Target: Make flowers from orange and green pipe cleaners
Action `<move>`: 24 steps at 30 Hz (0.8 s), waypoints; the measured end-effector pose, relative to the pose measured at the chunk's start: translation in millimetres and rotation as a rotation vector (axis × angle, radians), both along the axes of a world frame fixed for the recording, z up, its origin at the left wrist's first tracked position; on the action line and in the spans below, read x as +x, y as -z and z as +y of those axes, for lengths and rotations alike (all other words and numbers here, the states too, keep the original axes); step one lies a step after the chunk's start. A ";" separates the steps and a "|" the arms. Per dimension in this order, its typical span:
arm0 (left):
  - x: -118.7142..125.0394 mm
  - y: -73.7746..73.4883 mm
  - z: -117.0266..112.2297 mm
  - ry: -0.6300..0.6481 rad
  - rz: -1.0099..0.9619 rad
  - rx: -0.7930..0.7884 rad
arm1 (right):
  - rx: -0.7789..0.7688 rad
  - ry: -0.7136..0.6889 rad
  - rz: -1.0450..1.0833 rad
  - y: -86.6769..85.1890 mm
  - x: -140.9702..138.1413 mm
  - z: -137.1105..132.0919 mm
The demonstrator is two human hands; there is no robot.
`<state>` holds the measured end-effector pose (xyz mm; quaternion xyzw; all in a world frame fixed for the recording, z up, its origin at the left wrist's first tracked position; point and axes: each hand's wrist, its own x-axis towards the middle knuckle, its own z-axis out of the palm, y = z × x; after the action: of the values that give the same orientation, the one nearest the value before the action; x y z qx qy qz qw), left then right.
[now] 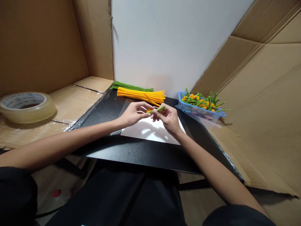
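Note:
Between my two hands, above a white sheet of paper (141, 133), is a small pipe-cleaner flower (149, 111) with an orange head and a short green stem. My left hand (134, 114) has its thumb and fingertips closed around the orange head. My right hand (168, 117) pinches the green stem, whose end points up and to the right. Fingers hide part of the flower. Just beyond the hands lies a thick bundle of orange pipe cleaners (138, 94), and behind it a bundle of green pipe cleaners (134, 87).
A blue plastic basket (198, 110) at the right holds several green and orange pipe-cleaner pieces. At left, a large roll of clear tape (30, 110) rests on cardboard. Cardboard walls (258, 78) flank the black table (117, 153), and a white wall (169, 44) stands behind.

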<state>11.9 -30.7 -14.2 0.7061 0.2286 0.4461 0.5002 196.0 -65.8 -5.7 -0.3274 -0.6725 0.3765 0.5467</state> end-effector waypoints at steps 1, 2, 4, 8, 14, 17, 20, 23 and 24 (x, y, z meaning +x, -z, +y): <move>0.0 0.1 -0.6 -0.007 -0.012 -0.015 | -0.009 0.004 0.029 2.0 -1.2 0.5; 0.1 0.0 -1.3 -0.013 -0.025 -0.028 | -0.020 0.008 0.062 3.9 -2.2 1.1; 0.6 -0.3 -2.1 -0.029 -0.043 -0.041 | -0.041 0.011 0.112 6.7 -3.4 2.5; 2.5 -0.4 -1.1 -0.067 -0.060 -0.067 | -0.023 0.009 0.068 5.7 -1.4 4.2; 3.5 0.5 5.2 -0.085 -0.182 -0.296 | 0.019 0.092 -0.070 3.0 8.9 9.9; 2.8 1.8 7.4 -0.052 -0.184 -0.354 | 0.037 0.134 -0.159 5.7 12.9 13.6; 2.4 2.7 7.7 0.016 -0.168 -0.375 | 0.063 0.144 -0.224 7.3 13.7 14.8; 2.9 2.5 7.4 0.026 -0.159 -0.402 | 0.090 0.165 -0.236 6.7 12.7 13.7; 2.8 2.5 7.9 0.005 -0.158 -0.410 | 0.086 0.169 -0.225 6.3 12.4 13.2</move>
<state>14.8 -22.8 -16.7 0.5531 0.2729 0.4430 0.6506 208.4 -52.6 -12.0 -0.3991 -0.7153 0.2607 0.5110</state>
